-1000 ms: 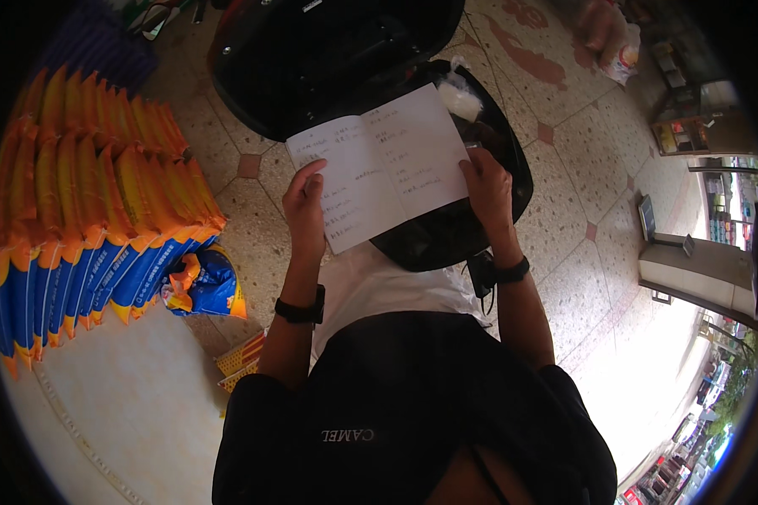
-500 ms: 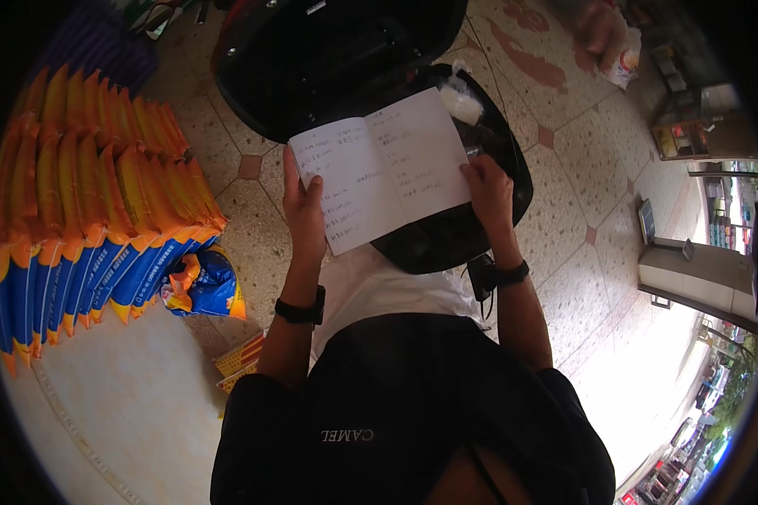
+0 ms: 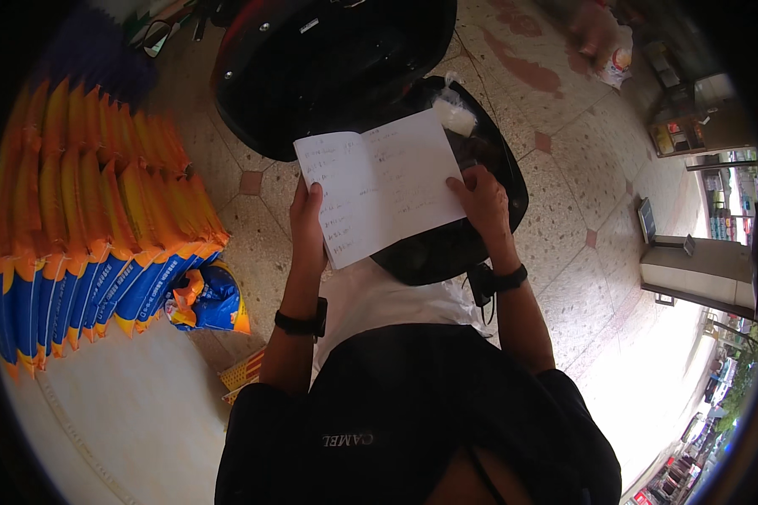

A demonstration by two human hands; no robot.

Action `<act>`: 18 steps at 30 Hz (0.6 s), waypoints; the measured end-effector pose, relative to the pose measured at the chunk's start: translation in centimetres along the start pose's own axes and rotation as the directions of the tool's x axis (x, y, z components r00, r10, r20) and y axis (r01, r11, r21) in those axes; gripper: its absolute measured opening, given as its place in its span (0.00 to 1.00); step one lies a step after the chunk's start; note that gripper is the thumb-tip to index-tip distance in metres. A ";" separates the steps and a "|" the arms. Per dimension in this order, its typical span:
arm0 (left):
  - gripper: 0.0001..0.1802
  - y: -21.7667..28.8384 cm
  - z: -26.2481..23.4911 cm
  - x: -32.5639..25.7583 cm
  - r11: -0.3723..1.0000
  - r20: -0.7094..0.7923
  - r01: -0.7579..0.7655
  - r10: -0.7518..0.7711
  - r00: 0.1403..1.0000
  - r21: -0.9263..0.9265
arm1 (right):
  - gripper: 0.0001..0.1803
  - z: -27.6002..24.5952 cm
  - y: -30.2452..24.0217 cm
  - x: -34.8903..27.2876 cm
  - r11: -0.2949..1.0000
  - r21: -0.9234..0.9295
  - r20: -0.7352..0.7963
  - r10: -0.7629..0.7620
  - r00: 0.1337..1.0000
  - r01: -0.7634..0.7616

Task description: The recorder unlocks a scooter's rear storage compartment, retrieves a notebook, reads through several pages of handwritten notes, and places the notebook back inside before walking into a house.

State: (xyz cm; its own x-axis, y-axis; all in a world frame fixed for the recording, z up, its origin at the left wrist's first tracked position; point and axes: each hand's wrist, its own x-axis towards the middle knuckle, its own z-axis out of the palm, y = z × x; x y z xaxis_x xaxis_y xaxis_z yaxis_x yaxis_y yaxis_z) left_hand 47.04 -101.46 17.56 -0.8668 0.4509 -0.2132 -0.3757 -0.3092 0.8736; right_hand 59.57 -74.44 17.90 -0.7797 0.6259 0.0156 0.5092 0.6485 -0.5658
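Observation:
An open white notebook (image 3: 387, 185) with handwritten lines on both pages is spread between my hands. My left hand (image 3: 306, 220) grips its left edge, thumb on the page and fingers behind. At the right edge, my right hand (image 3: 483, 202) pinches the other page with the thumb in front. Below and behind the notebook lies an open black case (image 3: 434, 252), partly hidden by the pages. Its raised black lid (image 3: 328, 76) leans away at the far side. Inside the case, beyond the right page, is a clear plastic bag (image 3: 457, 116) with something white in it.
Stacked orange-and-blue packages (image 3: 101, 219) stand to my left, with a crumpled blue packet (image 3: 215, 296) beside them. A blurred person's hand (image 3: 596, 34) is at the far right near a white bag (image 3: 617, 63). Shelves and a counter (image 3: 699, 269) line the right.
The whole view has shifted a little. The notebook sits slightly lower against my hands' earlier place, and my right fingers have moved slightly on its edge. Both hands keep hold of it.

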 end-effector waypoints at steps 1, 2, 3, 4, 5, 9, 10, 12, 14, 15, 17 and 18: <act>0.33 0.2 0.0 0.0 0.998 0.075 0.021 -0.017 0.997 -0.058 | 0.20 -0.2 -0.3 0.2 0.998 0.053 0.035 0.019 0.999 -0.021; 0.35 0.2 0.0 0.0 0.992 0.151 0.048 -0.030 0.988 -0.113 | 0.21 -0.3 -0.6 0.3 0.994 0.104 0.070 0.036 0.997 -0.043; 0.37 0.3 0.0 0.3 0.983 0.228 0.080 -0.041 0.973 -0.164 | 0.22 -0.5 -1.0 0.4 0.986 0.155 0.106 0.050 0.993 -0.066; 0.40 0.5 0.7 0.4 0.992 0.256 0.074 -0.046 0.966 -0.099 | 0.22 -0.9 -1.6 0.2 0.984 0.173 0.123 0.018 0.992 -0.039; 0.39 0.9 1.9 0.4 0.998 0.245 0.058 -0.053 0.968 -0.009 | 0.22 -1.2 -2.1 0.0 0.983 0.184 0.091 -0.020 0.996 0.003; 0.38 0.0 3.0 1.4 0.966 0.205 0.031 -0.086 0.975 0.258 | 0.22 -2.8 -4.4 -0.3 0.993 0.114 0.077 -0.030 0.997 0.022; 0.38 -0.3 3.2 1.6 0.951 0.206 0.026 -0.093 0.974 0.308 | 0.22 -3.2 -4.8 -0.2 0.998 0.068 0.097 0.002 0.995 -0.009; 0.39 -0.7 3.4 2.2 0.912 0.320 0.002 -0.146 0.936 0.411 | 0.24 -3.2 -4.4 -0.4 0.978 0.180 0.018 -0.106 0.994 0.101; 0.36 -1.9 3.1 3.0 0.879 0.358 -0.047 -0.145 0.922 0.475 | 0.26 -2.8 -4.2 -0.4 0.959 0.220 -0.029 -0.174 0.984 0.176; 0.34 -2.3 2.5 3.5 0.863 0.293 0.000 -0.172 0.941 0.506 | 0.27 -2.3 -4.1 -0.5 0.960 0.205 -0.036 -0.189 0.981 0.192; 0.31 -0.3 4.1 4.5 0.825 0.180 0.099 -0.237 0.955 0.557 | 0.25 -1.4 -2.6 -0.3 0.973 0.186 0.018 -0.139 0.990 0.134; 0.29 0.9 5.1 5.2 0.809 0.171 0.057 -0.192 0.966 0.585 | 0.23 -1.0 -1.6 0.0 0.981 0.183 0.083 -0.089 0.993 0.073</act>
State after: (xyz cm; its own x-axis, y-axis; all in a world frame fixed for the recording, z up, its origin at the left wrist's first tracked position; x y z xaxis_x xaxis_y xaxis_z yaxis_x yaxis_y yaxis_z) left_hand 43.88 -95.16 19.44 -0.7093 0.6384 -0.2990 -0.1618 0.2654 0.9505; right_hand 59.09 -75.06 19.60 -0.8496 0.5274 -0.0029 0.3762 0.6022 -0.7042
